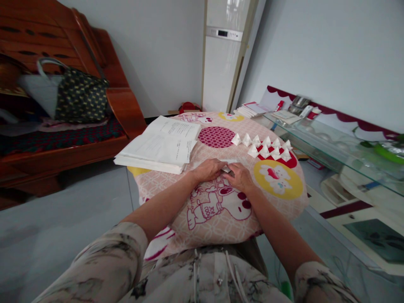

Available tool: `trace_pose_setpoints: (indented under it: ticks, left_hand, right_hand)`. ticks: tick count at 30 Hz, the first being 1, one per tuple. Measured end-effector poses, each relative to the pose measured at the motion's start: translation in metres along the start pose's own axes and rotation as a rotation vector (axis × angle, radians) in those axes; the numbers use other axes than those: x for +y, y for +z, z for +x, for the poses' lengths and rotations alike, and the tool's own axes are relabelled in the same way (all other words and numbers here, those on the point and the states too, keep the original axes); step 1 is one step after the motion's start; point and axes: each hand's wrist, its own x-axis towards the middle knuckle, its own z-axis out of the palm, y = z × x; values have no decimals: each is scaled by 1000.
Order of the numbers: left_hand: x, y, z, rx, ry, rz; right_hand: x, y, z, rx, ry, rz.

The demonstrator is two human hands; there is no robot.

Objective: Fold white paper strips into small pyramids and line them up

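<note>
Both hands meet over the middle of a round table covered by a pink patterned cloth (176,202). Between them is a small piece of white folded paper (226,168), partly hidden by the fingers. My left hand (208,169) has its fingers closed at the paper's left side. From the right, my right hand (240,176) pinches the same paper with thumb and fingers. Beyond my right hand stand two rows of small white folded-paper pyramids (265,151). To the left lies a thick stack of white printed sheets (158,145), close to my left forearm.
A glass-topped cabinet (334,155) borders the table on the right, with papers (252,109) and metal containers (299,103) on it. A wooden bench (123,109) holding bags (82,97) stands left. A tall white air conditioner (221,71) is at the back.
</note>
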Motion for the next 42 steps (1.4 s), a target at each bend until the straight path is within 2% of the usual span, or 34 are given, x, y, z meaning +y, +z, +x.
trace_pose_setpoints:
  ticks: [4,8,11,14,16,19,22,26,29,32,35,37,42]
  left_hand:
    - [-2,1,2,42,-43,-50]
    - [-6,0,3,146,-201,-167]
    - [-9,-4,3,208,-289,-433]
    - [-11,-8,2,231,-377,-771]
    - [-13,-9,2,237,-443,-922]
    - [-16,-7,1,235,-504,-970]
    - [-21,-3,0,204,-549,-855]
    - [-23,-3,-1,148,-578,-611]
    - [-19,-5,-3,155,-524,-373]
    - [-12,-4,-4,212,-325,-190]
    - [-8,-1,-3,139,-72,-175]
    - [-7,0,-2,69,7,-195]
    - [-6,-5,-6,17,29,-186]
  right_hand:
    - [3,1,2,8,56,17]
    - [7,-3,5,51,148,61]
    - [9,-9,8,135,246,202]
    - [8,-12,10,214,405,438]
    - [8,-12,10,235,499,602]
    - [9,-10,9,230,597,741]
    - [10,-7,9,182,626,688]
    - [9,-6,11,140,596,453]
    - [4,-7,14,77,552,247]
    - [-3,-11,13,18,464,24]
    - [-7,-15,11,4,351,-122]
    - [-8,-16,9,11,229,-123]
    - [-1,-10,0,-32,-50,87]
